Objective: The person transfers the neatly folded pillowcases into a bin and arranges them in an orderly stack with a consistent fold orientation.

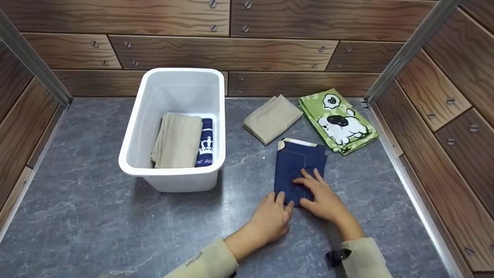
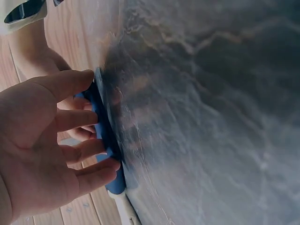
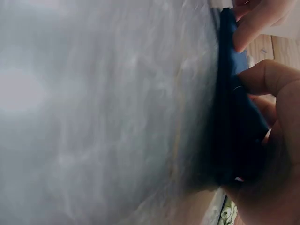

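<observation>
A folded navy cloth (image 1: 290, 166) with stitched lines and cream edging at its far end lies on the table. My left hand (image 1: 271, 217) is at its near left corner, fingertips touching the near edge. In the left wrist view, the thumb and fingers (image 2: 77, 123) are spread along that blue edge. My right hand (image 1: 322, 197) rests on the cloth's right side with its fingers spread, pressing it down. Seen from the right wrist, the navy cloth (image 3: 239, 126) is partly in shadow beneath that hand.
Left of the hands stands a white plastic bin (image 1: 171, 172) holding a folded beige cloth (image 1: 179, 141) and a navy cloth with a white crown (image 1: 205, 144). Beyond the hands lie another beige cloth (image 1: 272, 119) and a green dog-print cloth (image 1: 339, 121). Wood-patterned walls (image 1: 285, 54) enclose the table.
</observation>
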A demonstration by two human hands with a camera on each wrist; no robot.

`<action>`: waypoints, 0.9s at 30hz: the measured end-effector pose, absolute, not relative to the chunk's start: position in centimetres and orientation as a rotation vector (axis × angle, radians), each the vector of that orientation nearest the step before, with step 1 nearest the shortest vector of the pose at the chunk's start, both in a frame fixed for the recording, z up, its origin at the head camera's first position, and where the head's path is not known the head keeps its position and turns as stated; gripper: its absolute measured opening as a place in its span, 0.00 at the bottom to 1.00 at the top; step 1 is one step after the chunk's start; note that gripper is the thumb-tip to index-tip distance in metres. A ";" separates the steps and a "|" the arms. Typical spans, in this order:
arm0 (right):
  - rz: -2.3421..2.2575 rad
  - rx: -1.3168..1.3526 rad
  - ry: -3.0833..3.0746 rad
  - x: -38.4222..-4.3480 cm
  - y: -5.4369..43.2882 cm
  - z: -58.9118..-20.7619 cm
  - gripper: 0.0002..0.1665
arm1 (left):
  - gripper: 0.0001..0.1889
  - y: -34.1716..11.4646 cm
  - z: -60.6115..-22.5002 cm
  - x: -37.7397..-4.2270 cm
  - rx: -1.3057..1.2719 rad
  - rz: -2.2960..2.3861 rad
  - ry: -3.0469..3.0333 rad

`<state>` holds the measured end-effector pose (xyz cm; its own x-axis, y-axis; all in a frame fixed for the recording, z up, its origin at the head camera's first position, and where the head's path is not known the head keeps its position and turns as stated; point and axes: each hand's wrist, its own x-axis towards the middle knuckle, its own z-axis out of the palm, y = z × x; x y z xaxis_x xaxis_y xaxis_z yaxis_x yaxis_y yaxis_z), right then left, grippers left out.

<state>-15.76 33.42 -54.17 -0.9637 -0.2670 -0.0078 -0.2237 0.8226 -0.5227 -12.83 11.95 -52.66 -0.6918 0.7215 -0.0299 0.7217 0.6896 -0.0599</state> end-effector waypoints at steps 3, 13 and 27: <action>-0.828 -0.403 2.892 -16.4 33.6 -54.1 0.32 | 0.34 12.1 -52.6 -13.1 1.219 -0.117 2.870; -0.781 -0.463 2.870 -18.4 34.4 -53.5 0.32 | 0.38 12.5 -52.1 -15.4 1.198 -0.113 2.786; -0.633 -0.464 3.005 -13.7 32.6 -54.8 0.36 | 0.51 10.8 -52.7 -17.0 1.236 -0.024 2.638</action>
<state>-13.69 32.61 -54.83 -0.9547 -0.2965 0.0263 -0.2820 0.8723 -0.3994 -17.00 10.85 -52.67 -0.6186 0.7566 -0.2116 0.7603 0.6444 0.0814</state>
